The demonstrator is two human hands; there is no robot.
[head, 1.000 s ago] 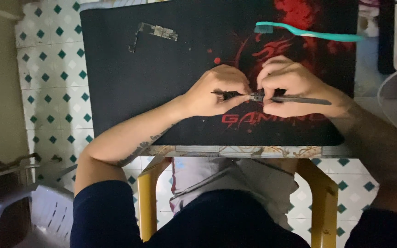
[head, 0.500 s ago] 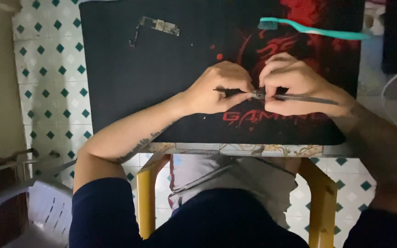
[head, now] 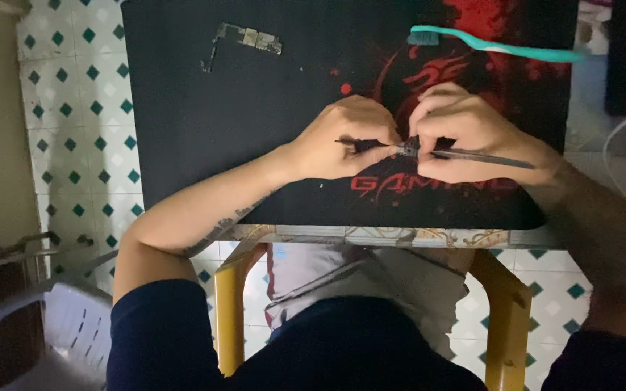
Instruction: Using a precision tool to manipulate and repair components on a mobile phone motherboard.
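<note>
While both hands meet over the black mat (head: 240, 137), the left hand (head: 345, 137) pinches a tiny dark part (head: 407, 150) so it cannot slip. The right hand (head: 465, 134) holds a thin tool (head: 483, 157) in a tight grip, tip on that part (too small to name). A teal toothbrush (head: 494, 48) lies at the mat's far edge, a small circuit board (head: 249, 38) at its far left corner. Compared with a second ago, both hands sit just as they did.

Small yellow-legged table (head: 494, 304) under a black-and-red mat (head: 255, 145); circuit board (head: 249, 38), teal toothbrush (head: 501, 48) on it
</note>
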